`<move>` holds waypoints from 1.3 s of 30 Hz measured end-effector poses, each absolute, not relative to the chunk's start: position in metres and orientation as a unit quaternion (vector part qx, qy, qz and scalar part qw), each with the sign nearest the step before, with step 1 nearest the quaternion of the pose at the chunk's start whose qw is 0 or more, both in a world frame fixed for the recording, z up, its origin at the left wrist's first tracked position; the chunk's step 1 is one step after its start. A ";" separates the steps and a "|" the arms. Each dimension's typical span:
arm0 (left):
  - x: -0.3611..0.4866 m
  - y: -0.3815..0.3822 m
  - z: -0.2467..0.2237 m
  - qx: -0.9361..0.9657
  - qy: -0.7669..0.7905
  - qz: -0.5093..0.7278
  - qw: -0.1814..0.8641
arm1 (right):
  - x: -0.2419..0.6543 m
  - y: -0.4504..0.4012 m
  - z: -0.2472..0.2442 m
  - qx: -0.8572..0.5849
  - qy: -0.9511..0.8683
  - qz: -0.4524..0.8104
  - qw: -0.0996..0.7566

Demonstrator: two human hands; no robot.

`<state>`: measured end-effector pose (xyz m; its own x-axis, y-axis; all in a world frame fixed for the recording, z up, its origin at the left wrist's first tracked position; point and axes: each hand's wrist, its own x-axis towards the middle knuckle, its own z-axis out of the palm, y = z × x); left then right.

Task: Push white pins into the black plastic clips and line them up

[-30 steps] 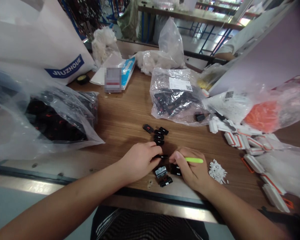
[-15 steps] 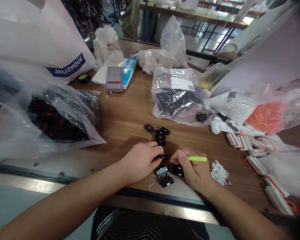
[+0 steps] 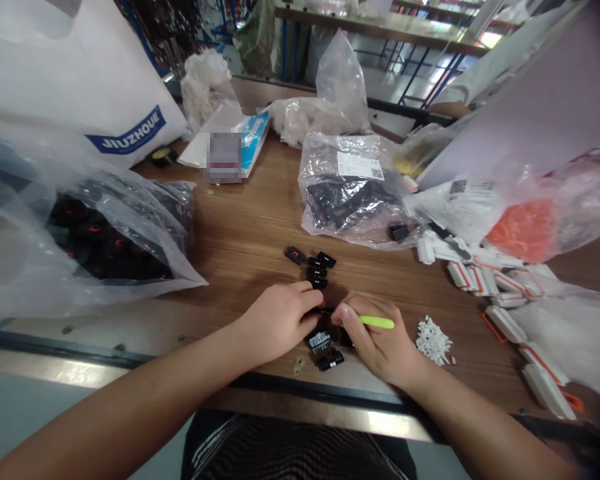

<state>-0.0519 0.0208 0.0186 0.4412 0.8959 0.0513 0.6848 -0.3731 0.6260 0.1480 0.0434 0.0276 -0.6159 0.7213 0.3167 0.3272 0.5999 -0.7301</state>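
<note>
My left hand (image 3: 278,321) pinches a small black plastic connector (image 3: 321,311) at its fingertips. My right hand (image 3: 375,340) grips a lime-green stick-like tool (image 3: 376,322), and its fingertips meet the same connector. Below the hands lie a black connector with silver pins (image 3: 320,342) and a black connector with white dots (image 3: 331,361). A short row of small black connectors (image 3: 316,272) stands just beyond my left fingers. Another dark piece is mostly hidden under my right hand.
A heap of tiny white parts (image 3: 433,341) lies right of my right hand on the wooden table (image 3: 245,227). Clear bags of black parts (image 3: 100,230) (image 3: 350,193) lie left and ahead. White red-edged pieces (image 3: 500,307) and an orange-filled bag (image 3: 523,230) lie right.
My right hand has moved left and closer to my left hand, covering more of the dark piece beneath it. The green tool has shifted left with it. The view has shifted slightly.
</note>
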 end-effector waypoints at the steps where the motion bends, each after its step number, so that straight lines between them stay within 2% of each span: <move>1: -0.052 0.021 0.019 0.806 0.492 0.192 0.269 | 0.149 0.043 0.025 -0.316 -0.835 0.325 0.312; 10: -0.068 0.027 0.022 0.791 0.549 0.197 0.183 | 0.168 0.051 0.015 -0.413 -0.748 0.321 0.409; 13: -0.065 0.021 0.030 0.787 0.542 0.210 0.206 | 0.169 0.053 0.016 -0.420 -0.747 0.304 0.417; 16: -0.058 0.013 0.035 0.799 0.506 0.153 0.286 | 0.169 0.053 0.017 -0.410 -0.756 0.295 0.415; 18: -0.054 0.010 0.034 0.807 0.491 0.125 0.304 | 0.169 0.053 0.017 -0.404 -0.763 0.291 0.412; 25: -0.055 0.012 0.019 0.818 0.479 0.150 0.281 | 0.170 0.051 0.018 -0.398 -0.765 0.295 0.412; 32: -0.050 0.014 0.016 0.791 0.539 0.145 0.250 | 0.164 0.043 0.018 -0.362 -0.786 0.359 0.351; 39: -0.049 0.015 0.016 0.793 0.538 0.141 0.249 | 0.160 0.042 0.015 -0.354 -0.792 0.362 0.341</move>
